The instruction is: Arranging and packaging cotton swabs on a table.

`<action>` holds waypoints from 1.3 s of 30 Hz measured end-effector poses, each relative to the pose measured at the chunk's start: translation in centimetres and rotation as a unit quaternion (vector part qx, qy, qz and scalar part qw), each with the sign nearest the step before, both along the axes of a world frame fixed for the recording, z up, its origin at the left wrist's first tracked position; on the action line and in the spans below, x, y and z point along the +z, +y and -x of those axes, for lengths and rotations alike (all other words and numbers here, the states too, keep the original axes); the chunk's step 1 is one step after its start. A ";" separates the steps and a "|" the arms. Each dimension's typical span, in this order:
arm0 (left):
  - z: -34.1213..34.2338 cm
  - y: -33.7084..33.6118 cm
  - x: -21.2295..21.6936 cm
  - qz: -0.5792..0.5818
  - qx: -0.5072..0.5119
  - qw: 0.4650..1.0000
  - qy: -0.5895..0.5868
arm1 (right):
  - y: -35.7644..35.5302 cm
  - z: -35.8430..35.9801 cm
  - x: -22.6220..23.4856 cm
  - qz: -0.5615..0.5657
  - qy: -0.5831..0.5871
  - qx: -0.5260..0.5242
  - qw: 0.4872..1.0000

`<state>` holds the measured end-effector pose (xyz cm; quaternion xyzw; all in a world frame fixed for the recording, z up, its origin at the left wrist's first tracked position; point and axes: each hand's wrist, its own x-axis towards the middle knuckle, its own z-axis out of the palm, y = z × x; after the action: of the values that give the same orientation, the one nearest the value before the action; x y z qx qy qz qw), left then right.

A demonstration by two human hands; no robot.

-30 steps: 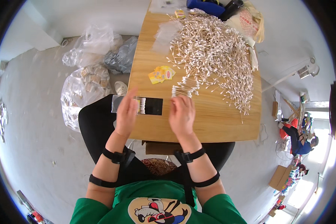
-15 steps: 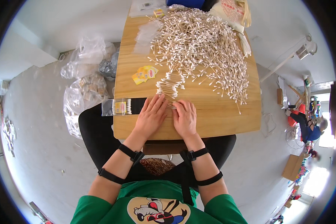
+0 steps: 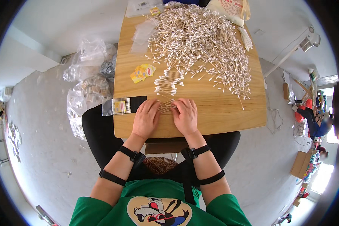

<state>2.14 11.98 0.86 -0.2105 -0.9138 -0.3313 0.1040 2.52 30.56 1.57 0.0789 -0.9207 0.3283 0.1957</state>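
Several cotton swabs (image 3: 165, 107) lie crosswise between my two hands at the near part of the table. My left hand (image 3: 146, 117) has its fingers bent and pressed together at their left ends. The fingertips of my right hand (image 3: 185, 117) are pinched on the right ends. Just beyond is a loose row of cotton swabs (image 3: 169, 81), leading back to a big heap of swabs (image 3: 199, 41). Left of my left hand, a clear bag (image 3: 107, 108) holds lined-up swabs and a yellow card (image 3: 119, 106), resting by a black strip (image 3: 139, 104).
Yellow cards (image 3: 143, 72) lie fanned left of the row. Flat clear bags (image 3: 144, 34) are at the table's far left, a cloth bag (image 3: 228, 9) at the far right. Filled plastic bags (image 3: 90, 88) stand on the floor at left. Another person (image 3: 321, 128) sits far right.
My left hand has drawn back a little to the left, its fingers more bent, uncovering the swabs between my hands. The view has shifted slightly.
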 end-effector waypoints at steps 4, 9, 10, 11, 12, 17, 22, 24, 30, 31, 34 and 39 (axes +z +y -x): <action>0.4 0.0 -0.5 -0.029 0.030 0.999 0.004 | 0.1 0.1 -0.1 0.011 -0.005 0.003 1.000; 0.2 0.1 -0.4 -0.043 0.046 0.998 0.014 | 0.6 0.5 -0.1 0.060 -0.015 0.003 0.998; 0.2 0.1 -0.3 -0.054 0.056 0.997 0.016 | 0.7 0.6 -0.1 0.090 -0.018 -0.004 0.996; 0.1 0.0 -0.3 -0.054 0.056 0.997 0.016 | 0.9 0.6 0.0 0.089 -0.018 -0.003 0.996; -0.1 -0.1 -0.1 -0.041 0.029 0.999 0.022 | 1.0 0.6 0.0 0.107 -0.059 -0.036 0.992; 0.0 0.0 0.1 -0.017 -0.016 1.000 0.012 | 2.2 0.9 -0.5 0.085 -0.085 -0.079 0.990; 0.4 0.4 0.5 -0.030 0.020 0.999 0.005 | 2.6 1.3 -0.8 0.074 -0.086 -0.099 0.989; 0.8 0.6 0.8 -0.033 0.021 0.999 -0.005 | 2.4 1.3 -0.4 0.042 -0.059 -0.090 0.993; 1.5 0.5 0.4 -0.037 0.007 0.998 -0.041 | 1.2 1.7 1.0 -0.008 -0.046 0.014 0.999; 1.5 0.4 0.3 -0.034 -0.004 0.998 -0.045 | 1.2 1.7 0.9 -0.019 -0.071 0.030 0.997; 1.6 0.0 0.7 0.000 -0.023 0.996 -0.082 | 1.5 2.0 0.8 -0.021 -0.081 0.037 0.996; 1.7 0.0 0.7 0.015 -0.008 0.997 -0.078 | 1.5 2.1 0.8 -0.025 -0.089 0.035 0.995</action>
<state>0.46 11.98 1.54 -0.1927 -0.9225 -0.3335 0.0266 0.45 32.04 2.35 0.0863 -0.9391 0.3175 0.0990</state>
